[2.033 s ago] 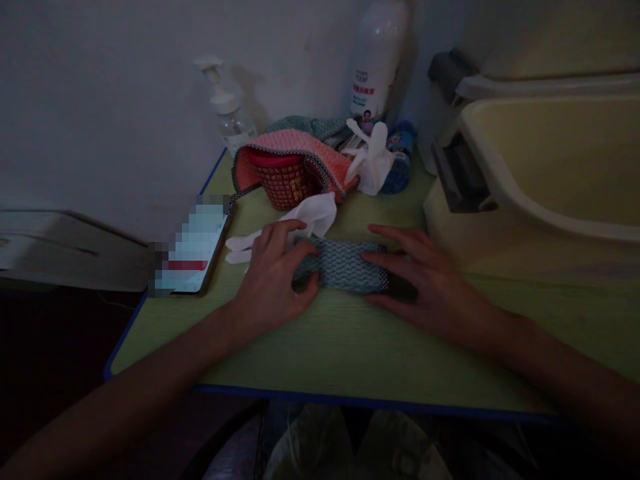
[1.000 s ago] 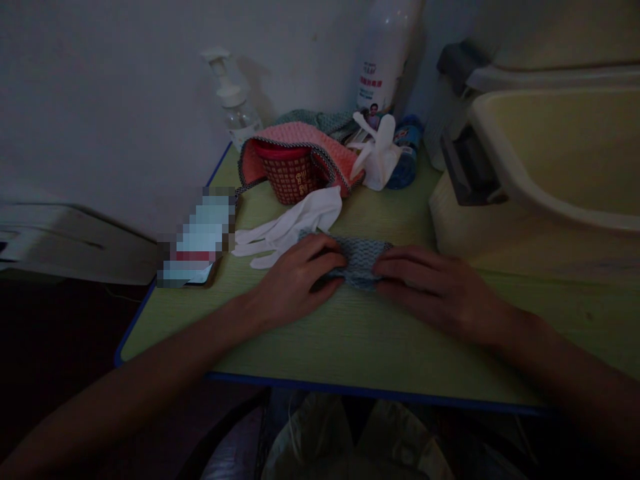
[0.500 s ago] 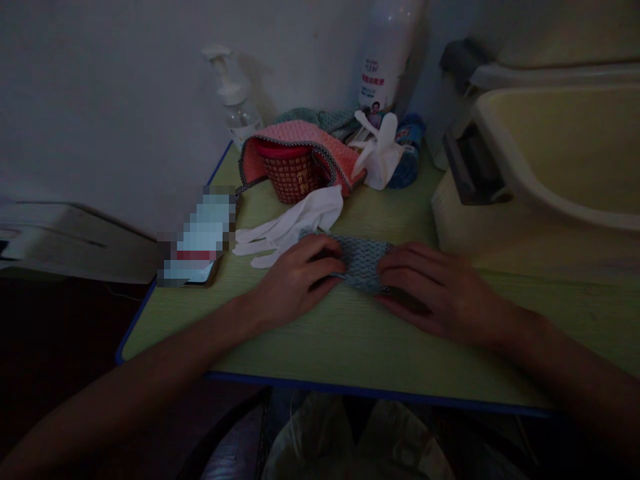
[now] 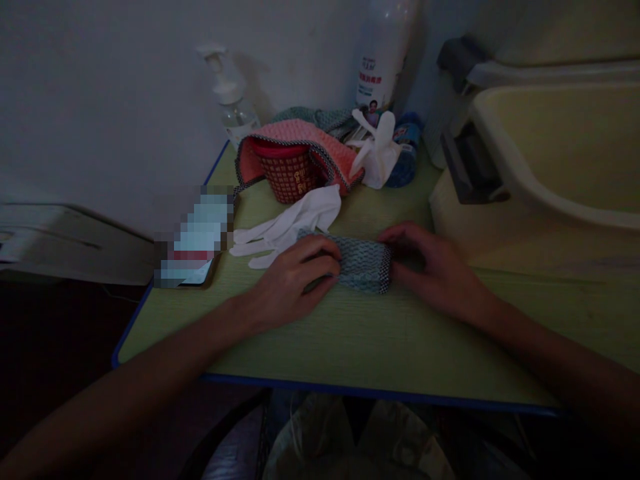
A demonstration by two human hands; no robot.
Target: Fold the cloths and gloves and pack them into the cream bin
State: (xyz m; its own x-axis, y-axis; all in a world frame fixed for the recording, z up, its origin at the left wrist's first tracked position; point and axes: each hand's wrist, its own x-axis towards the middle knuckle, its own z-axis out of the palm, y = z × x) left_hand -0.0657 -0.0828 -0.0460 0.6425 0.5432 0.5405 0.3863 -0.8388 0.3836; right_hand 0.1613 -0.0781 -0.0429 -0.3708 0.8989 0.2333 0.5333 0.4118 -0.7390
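A folded blue-grey cloth (image 4: 364, 265) with a dark checked edge lies flat on the green table (image 4: 320, 343). Over its left end, the curled fingers of my left hand (image 4: 303, 277) grip the fabric. My right hand (image 4: 434, 272) is beside the cloth's right edge, thumb and fingers apart, the fingertips at or touching the checked border. White gloves (image 4: 295, 223) lie just behind my left hand, close to the cloth.
A phone (image 4: 203, 233), partly pixelated, lies on the left. Behind stand a pink cloth (image 4: 300, 130) draped over a red patterned cup (image 4: 287, 173), a pump bottle (image 4: 233, 107), a white bottle (image 4: 383, 67), a white glove (image 4: 376, 157) and a blue bottle (image 4: 406, 150). A cream bin (image 4: 540, 233) occupies the right.
My right hand has drawn back off the cloth's right end and opened, uncovering the checked edge. My left hand stays on the left end.
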